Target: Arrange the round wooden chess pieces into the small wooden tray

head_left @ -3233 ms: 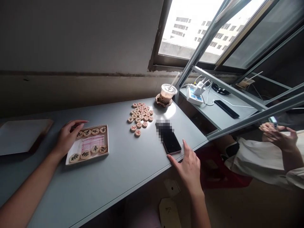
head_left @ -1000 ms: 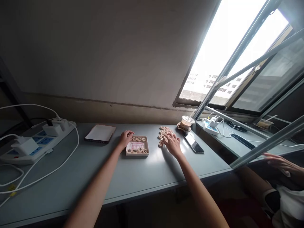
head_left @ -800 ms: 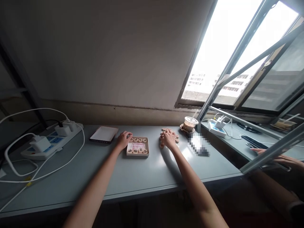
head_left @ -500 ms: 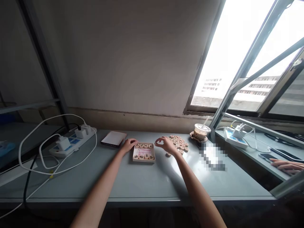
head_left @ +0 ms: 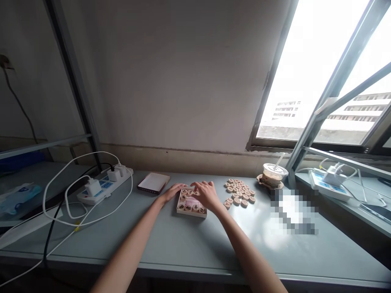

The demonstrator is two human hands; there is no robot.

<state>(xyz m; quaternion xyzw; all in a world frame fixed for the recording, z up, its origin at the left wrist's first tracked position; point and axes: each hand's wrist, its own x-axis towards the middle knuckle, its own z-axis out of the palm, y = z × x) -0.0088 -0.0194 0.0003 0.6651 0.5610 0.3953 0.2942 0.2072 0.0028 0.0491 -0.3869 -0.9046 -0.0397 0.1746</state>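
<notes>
A shallow wooden box (head_left: 192, 213) with round wooden chess pieces along its edges lies on the grey table (head_left: 183, 248). My left hand (head_left: 171, 193) rests flat against the box's left edge, fingers stretched out. My right hand (head_left: 207, 195) hovers over the right half of the box, fingertips bent down into it; what is under them is hidden. A loose pile of chess pieces (head_left: 240, 193) lies just right of the box.
A lidded drink cup with a straw (head_left: 272, 175) stands behind the pile, with a blurred phone (head_left: 293, 211) to its right. A flat tablet-like slab (head_left: 153, 182) and a power strip with chargers and cables (head_left: 102, 188) lie to the left. A second power strip (head_left: 328, 185) sits on the neighbouring desk.
My right hand went from the table's edge to the pile, pinched there, then moved left over the box. The left hand stayed at the box. The view rose and swung left.
</notes>
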